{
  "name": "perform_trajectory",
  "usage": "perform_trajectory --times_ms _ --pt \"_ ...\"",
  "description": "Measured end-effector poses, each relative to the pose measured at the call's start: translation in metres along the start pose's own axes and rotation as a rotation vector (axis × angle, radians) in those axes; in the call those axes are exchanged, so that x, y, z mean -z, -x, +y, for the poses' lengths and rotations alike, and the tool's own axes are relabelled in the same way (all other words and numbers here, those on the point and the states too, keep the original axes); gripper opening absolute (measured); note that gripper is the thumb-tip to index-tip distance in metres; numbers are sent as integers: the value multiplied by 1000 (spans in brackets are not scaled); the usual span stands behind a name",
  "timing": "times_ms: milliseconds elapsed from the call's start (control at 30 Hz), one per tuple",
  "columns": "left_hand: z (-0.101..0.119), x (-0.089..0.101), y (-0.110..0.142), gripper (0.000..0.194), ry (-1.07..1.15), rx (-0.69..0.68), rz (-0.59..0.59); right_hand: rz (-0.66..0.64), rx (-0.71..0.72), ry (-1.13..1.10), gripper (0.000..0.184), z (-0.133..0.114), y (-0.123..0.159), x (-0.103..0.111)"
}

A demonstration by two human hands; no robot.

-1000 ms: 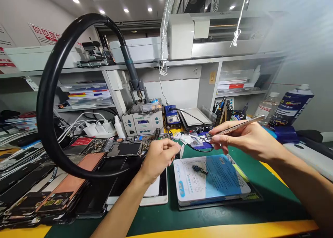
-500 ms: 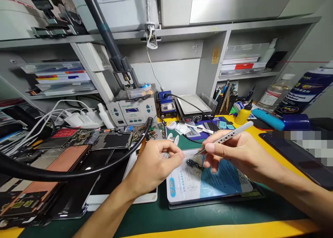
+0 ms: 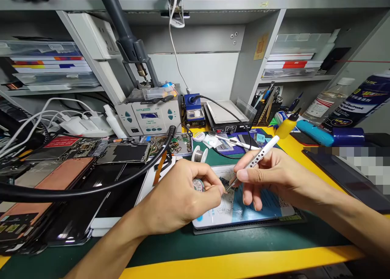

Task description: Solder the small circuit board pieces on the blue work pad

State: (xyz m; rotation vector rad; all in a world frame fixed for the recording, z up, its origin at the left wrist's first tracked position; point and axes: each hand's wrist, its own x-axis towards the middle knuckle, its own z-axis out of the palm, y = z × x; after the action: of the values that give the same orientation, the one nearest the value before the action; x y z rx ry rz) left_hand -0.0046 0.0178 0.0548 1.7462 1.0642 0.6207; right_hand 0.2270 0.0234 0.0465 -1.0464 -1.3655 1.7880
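Note:
My left hand (image 3: 190, 191) is closed, thumb and forefinger pinched together over a white and blue box (image 3: 262, 208). Inside its curled fingers shows the printed face of a small round spool (image 3: 198, 184), mostly hidden. My right hand (image 3: 271, 175) grips perforated metal tweezers (image 3: 257, 159) like a pen. Their points meet close to my left fingertips; whether something fine lies between them is too small to tell. A small dark circuit board (image 3: 224, 182) lies on the box, partly covered by both hands.
A solder spool (image 3: 199, 154) stands behind my left hand. The black hose (image 3: 122, 189) curves across phone parts (image 3: 57, 177) at left. Behind are a hot-air station (image 3: 149, 116) and a heating plate (image 3: 227, 114). Yellow bottle (image 3: 286, 126) and dark phone (image 3: 344, 177) are at right.
The view has tilted down and come closer. Both hands have moved together over the box, and the tweezers have come down from above it to my left fingertips.

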Motion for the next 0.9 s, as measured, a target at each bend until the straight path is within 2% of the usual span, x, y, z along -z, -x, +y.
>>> perform_trajectory --times_ms 267,567,700,833,900 --pt "-2 -2 -1 9 -10 16 -32 -50 1 -17 17 0 2 0" --pt "7 -2 0 17 -28 -28 -96 -71 24 9 18 -1 4 -2" --pt "5 -2 1 15 -41 -44 -62 -49 20 23 18 -1 6 -2" --pt "-1 8 -2 22 36 -59 71 -33 10 30 21 -2 7 0" --pt "-2 12 -3 24 69 -47 89 -22 33 38 20 -3 7 1"
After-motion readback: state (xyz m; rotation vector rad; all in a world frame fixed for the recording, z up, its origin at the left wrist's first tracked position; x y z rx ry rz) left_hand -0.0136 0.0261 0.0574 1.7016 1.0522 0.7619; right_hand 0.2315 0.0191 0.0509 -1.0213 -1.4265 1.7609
